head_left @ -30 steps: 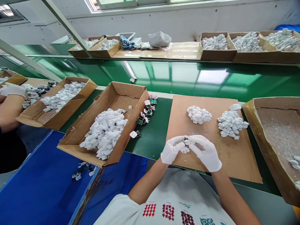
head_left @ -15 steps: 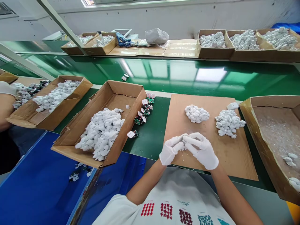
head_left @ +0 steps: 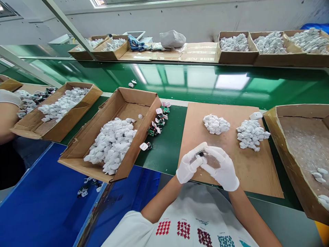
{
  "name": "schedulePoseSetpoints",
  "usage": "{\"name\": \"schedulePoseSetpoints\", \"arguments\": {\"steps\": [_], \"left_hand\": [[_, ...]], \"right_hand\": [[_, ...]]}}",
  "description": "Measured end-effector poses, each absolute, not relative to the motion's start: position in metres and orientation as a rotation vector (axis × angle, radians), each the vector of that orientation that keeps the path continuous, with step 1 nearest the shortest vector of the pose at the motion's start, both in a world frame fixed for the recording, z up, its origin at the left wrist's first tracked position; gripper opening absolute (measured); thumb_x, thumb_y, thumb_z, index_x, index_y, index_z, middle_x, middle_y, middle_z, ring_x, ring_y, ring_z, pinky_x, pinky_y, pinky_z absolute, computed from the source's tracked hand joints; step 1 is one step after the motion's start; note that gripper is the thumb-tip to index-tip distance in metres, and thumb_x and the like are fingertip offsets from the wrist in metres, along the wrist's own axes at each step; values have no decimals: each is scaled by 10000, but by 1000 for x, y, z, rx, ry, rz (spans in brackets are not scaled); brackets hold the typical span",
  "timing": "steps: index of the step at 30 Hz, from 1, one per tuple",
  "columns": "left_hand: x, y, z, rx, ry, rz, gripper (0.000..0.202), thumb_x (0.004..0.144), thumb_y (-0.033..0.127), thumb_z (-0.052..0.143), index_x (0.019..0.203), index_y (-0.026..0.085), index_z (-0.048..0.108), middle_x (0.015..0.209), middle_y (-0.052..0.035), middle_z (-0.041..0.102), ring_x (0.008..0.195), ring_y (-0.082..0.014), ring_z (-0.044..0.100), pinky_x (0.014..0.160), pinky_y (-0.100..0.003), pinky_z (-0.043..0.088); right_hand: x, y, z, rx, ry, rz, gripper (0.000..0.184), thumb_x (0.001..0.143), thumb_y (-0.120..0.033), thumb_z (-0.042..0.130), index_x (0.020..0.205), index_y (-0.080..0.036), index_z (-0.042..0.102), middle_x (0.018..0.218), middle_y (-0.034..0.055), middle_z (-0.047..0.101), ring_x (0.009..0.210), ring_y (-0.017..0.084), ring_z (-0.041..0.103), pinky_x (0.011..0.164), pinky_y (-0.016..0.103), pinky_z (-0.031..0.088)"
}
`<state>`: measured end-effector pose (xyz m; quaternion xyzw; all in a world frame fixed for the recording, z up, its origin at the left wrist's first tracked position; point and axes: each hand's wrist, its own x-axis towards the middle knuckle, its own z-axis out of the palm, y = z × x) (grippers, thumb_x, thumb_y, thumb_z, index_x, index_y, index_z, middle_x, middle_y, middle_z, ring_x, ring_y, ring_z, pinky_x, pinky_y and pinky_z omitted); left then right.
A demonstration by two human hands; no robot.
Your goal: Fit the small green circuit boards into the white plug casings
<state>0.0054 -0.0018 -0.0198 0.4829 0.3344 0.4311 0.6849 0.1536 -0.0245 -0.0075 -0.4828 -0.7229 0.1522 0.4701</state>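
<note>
Both of my white-gloved hands are together over the near part of a brown cardboard sheet. Between the fingertips is a small white plug part with a dark inner side [head_left: 199, 154], mostly covered by the gloves. My left hand [head_left: 189, 165] pinches it from the left, and my right hand [head_left: 223, 168] has its thumb and fingers on it from the right. Past the hands, two heaps of small white plastic parts lie on the cardboard sheet [head_left: 195, 116]: a left heap [head_left: 216, 124] and a right heap [head_left: 252, 134]. A single white block [head_left: 256, 116] lies behind the right heap.
Left of the sheet, a cardboard box [head_left: 136, 111] holds many white parts; small circuit boards with white plugs [head_left: 153, 129] line its right side. Another box [head_left: 285, 151] stands at right. A green conveyor belt [head_left: 174, 85] runs behind. A co-worker's arm [head_left: 7, 116] shows at far left.
My hands have turned the held part so its dark side now shows, and the right fingers have shifted on it. The small pieces on the belt have moved slightly left.
</note>
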Motion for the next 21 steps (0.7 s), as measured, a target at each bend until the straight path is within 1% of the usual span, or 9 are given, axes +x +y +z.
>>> {"name": "schedulePoseSetpoints", "arguments": {"steps": [1, 3, 5, 6, 8, 11, 13, 16, 21], "left_hand": [[5, -3, -20, 1083, 729, 963, 612, 830, 478, 582, 1355, 178, 487, 816, -53, 685, 769, -171, 574, 843, -354, 473], [7, -6, -23, 1068, 702, 982, 630, 866, 464, 539, 1426, 228, 368, 1064, -79, 677, 806, -155, 563, 891, -347, 451], [9, -9, -27, 1040, 680, 1029, 623, 881, 456, 521, 1443, 275, 321, 1314, -92, 564, 839, -145, 565, 934, -343, 433], [11, -10, -29, 1026, 673, 1046, 616, 884, 456, 516, 1442, 283, 320, 1375, -91, 514, 873, -150, 572, 958, -345, 423], [14, -13, -33, 996, 658, 1050, 602, 888, 474, 497, 1433, 267, 348, 1391, -89, 503, 1003, -189, 579, 1013, -353, 394], [16, -16, -34, 941, 632, 1042, 628, 893, 505, 462, 1443, 232, 328, 1378, -89, 519, 1219, -250, 496, 1076, -371, 345], [16, -16, -32, 920, 629, 1046, 653, 900, 495, 454, 1467, 240, 255, 1399, -83, 499, 1261, -255, 469, 1091, -379, 333], [15, -17, -30, 926, 647, 1040, 664, 913, 469, 446, 1484, 273, 169, 1416, -68, 483, 1274, -248, 464, 1102, -389, 328], [13, -17, -31, 999, 647, 1041, 633, 907, 505, 428, 1464, 254, 266, 1451, -63, 435, 1339, -266, 386, 1131, -393, 292]], "right_hand": [[154, -24, -7, -1179, -1786, 385, 462, 816, -228, 647, 1254, -295, 517, 1158, 64, 630, 977, 200, 650, 812, 352, 576], [154, -23, -6, -1179, -1803, 418, 443, 829, -240, 636, 1252, -292, 516, 1140, 57, 646, 974, 197, 655, 833, 355, 570], [154, -22, -6, -1185, -1791, 437, 406, 816, -250, 656, 1202, -290, 537, 1079, 44, 668, 934, 191, 664, 816, 352, 571], [153, -22, -6, -1186, -1776, 438, 381, 805, -250, 668, 1166, -287, 549, 1047, 37, 674, 903, 185, 668, 795, 347, 573], [151, -22, -6, -1185, -1740, 421, 325, 791, -236, 683, 1092, -282, 567, 981, 25, 677, 842, 172, 668, 753, 332, 575], [149, -22, -3, -1194, -1696, 390, 267, 791, -198, 675, 1027, -280, 583, 901, 8, 671, 764, 150, 657, 702, 307, 571], [150, -22, -1, -1184, -1708, 461, 270, 797, -186, 661, 1042, -277, 594, 922, 17, 666, 789, 153, 653, 727, 317, 570], [153, -21, 3, -1130, -1695, 749, 284, 815, -195, 642, 1085, -274, 611, 997, 38, 650, 893, 172, 641, 771, 336, 574], [154, -22, 3, -1047, -1486, 1055, 208, 814, -232, 655, 1014, -287, 654, 998, 26, 644, 883, 165, 640, 741, 322, 593]]}}
